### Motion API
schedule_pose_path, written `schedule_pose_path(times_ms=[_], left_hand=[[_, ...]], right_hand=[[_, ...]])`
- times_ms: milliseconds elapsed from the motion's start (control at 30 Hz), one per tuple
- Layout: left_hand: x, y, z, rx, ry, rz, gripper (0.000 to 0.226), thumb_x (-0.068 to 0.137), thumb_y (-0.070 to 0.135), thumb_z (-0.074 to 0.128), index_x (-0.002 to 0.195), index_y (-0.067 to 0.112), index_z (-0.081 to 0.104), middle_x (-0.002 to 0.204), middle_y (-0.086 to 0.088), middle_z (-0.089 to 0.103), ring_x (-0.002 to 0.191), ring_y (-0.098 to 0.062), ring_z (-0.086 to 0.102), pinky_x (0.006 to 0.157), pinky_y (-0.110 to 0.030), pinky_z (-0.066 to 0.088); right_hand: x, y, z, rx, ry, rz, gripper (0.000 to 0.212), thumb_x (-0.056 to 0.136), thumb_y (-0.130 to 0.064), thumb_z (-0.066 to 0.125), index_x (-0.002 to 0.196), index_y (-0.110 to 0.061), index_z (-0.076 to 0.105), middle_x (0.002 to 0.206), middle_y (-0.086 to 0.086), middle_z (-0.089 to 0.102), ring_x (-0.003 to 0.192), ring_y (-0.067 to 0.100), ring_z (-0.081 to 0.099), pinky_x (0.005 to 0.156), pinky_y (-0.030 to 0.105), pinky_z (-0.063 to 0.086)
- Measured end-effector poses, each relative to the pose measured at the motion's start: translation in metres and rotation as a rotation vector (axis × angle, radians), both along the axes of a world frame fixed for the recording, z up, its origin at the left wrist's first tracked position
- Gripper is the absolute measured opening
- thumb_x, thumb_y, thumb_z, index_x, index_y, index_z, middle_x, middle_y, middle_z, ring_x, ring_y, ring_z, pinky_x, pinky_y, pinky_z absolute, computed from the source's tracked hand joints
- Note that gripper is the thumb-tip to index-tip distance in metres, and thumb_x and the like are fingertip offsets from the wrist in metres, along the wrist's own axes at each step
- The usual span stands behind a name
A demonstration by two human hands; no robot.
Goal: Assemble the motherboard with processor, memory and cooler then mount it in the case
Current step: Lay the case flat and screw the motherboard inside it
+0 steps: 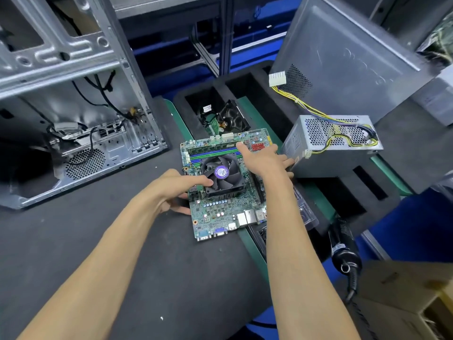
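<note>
Motherboard (220, 192), green and rigid, lies flat on the dark surface (98, 241) in front of the open metal case (73, 119), its black fan cooler (221, 174) already fitted at the centre. It looks light but fragile, studded with small parts, so the bare edges seem the safest places to take it. Left hand (176, 190) grips the board's left edge, fingers curled beneath and thumb resting against the cooler. Right hand (264, 159) lies spread and relaxed over the far right corner, thumb near the memory slots (213, 155), fingertips touching the grey power supply (331, 146) beside it.
</note>
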State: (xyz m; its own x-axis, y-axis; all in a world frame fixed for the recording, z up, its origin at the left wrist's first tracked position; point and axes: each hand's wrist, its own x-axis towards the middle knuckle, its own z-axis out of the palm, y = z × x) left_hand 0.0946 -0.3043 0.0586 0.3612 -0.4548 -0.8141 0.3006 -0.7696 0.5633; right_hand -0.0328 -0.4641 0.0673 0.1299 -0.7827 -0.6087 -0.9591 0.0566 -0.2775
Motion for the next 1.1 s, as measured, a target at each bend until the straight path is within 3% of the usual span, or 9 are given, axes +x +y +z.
schedule_pose_path(times_ms=[233, 433, 533, 700, 833, 933, 1033, 1100], left_hand=[[-0.002, -0.001, -0.001, -0.004, -0.024, -0.023, 0.069, 0.064, 0.036, 0.091, 0.117, 0.001, 0.064, 0.117, -0.012, 0.070, 0.108, -0.023, 0.067, 0.071, -0.050, 0.062], [-0.003, 0.004, 0.007, 0.090, -0.175, -0.189, 0.092, 0.059, 0.070, 0.081, 0.122, 0.007, 0.056, 0.119, -0.004, 0.064, 0.095, -0.027, 0.072, 0.084, -0.053, 0.057], [0.002, 0.014, 0.018, 0.049, -0.218, -0.147, 0.075, 0.072, 0.067, 0.075, 0.114, 0.008, 0.056, 0.119, -0.009, 0.063, 0.098, -0.027, 0.070, 0.075, -0.053, 0.061], [0.026, 0.052, 0.044, -0.070, -0.248, 0.074, 0.068, 0.085, 0.055, 0.070, 0.135, 0.013, 0.053, 0.125, -0.009, 0.060, 0.099, -0.024, 0.070, 0.076, -0.050, 0.062], [0.046, 0.093, 0.064, -0.200, -0.438, 0.304, 0.024, 0.091, 0.038, 0.068, 0.095, 0.016, 0.060, 0.110, -0.006, 0.066, 0.097, -0.019, 0.067, 0.079, -0.045, 0.062], [0.064, 0.129, 0.076, -0.218, -0.664, 0.500, 0.025, 0.089, 0.033, 0.067, 0.081, 0.013, 0.053, 0.087, -0.008, 0.058, 0.081, -0.024, 0.058, 0.082, -0.050, 0.059], [0.081, 0.168, 0.083, -0.194, -0.867, 0.758, 0.030, 0.087, 0.039, 0.067, 0.080, 0.024, 0.041, 0.081, 0.004, 0.050, 0.079, -0.021, 0.053, 0.067, -0.032, 0.047], [0.093, 0.191, 0.081, -0.224, -0.918, 0.911, 0.036, 0.085, 0.037, 0.068, 0.081, 0.028, 0.034, 0.082, 0.005, 0.045, 0.073, -0.017, 0.047, 0.062, -0.028, 0.038]], right_hand=[[0.003, -0.001, -0.004, 0.008, 0.000, -0.002, 0.108, 0.085, -0.083, 0.041, 0.159, -0.013, 0.005, 0.161, 0.026, 0.017, 0.150, 0.042, 0.005, 0.116, 0.061, 0.014], [0.009, 0.005, 0.016, -0.028, -0.114, 0.057, 0.097, 0.090, -0.077, 0.044, 0.157, -0.011, 0.022, 0.161, 0.022, 0.023, 0.148, 0.041, 0.015, 0.118, 0.057, 0.021], [0.018, 0.011, 0.038, -0.078, -0.240, 0.100, 0.089, 0.092, -0.073, 0.044, 0.155, -0.011, 0.028, 0.157, 0.018, 0.032, 0.146, 0.038, 0.022, 0.114, 0.053, 0.029], [0.046, 0.041, 0.075, -0.176, -0.502, 0.198, 0.075, 0.093, -0.068, 0.049, 0.145, -0.015, 0.043, 0.145, 0.010, 0.050, 0.134, 0.032, 0.045, 0.110, 0.047, 0.039], [0.081, 0.075, 0.096, -0.183, -0.716, 0.250, 0.070, 0.093, -0.063, 0.056, 0.147, -0.021, 0.041, 0.139, 0.004, 0.053, 0.124, 0.023, 0.052, 0.090, 0.033, 0.039], [0.106, 0.096, 0.103, -0.185, -0.843, 0.277, 0.075, 0.092, -0.057, 0.062, 0.151, -0.021, 0.033, 0.142, 0.005, 0.051, 0.124, 0.021, 0.051, 0.088, 0.032, 0.037], [0.126, 0.107, 0.105, -0.199, -0.947, 0.245, 0.081, 0.091, -0.046, 0.070, 0.154, -0.019, 0.027, 0.148, 0.007, 0.046, 0.133, 0.020, 0.047, 0.101, 0.033, 0.040], [0.136, 0.110, 0.102, -0.204, -0.996, 0.207, 0.083, 0.090, -0.042, 0.073, 0.154, -0.020, 0.026, 0.148, 0.008, 0.045, 0.133, 0.020, 0.046, 0.107, 0.034, 0.040]])
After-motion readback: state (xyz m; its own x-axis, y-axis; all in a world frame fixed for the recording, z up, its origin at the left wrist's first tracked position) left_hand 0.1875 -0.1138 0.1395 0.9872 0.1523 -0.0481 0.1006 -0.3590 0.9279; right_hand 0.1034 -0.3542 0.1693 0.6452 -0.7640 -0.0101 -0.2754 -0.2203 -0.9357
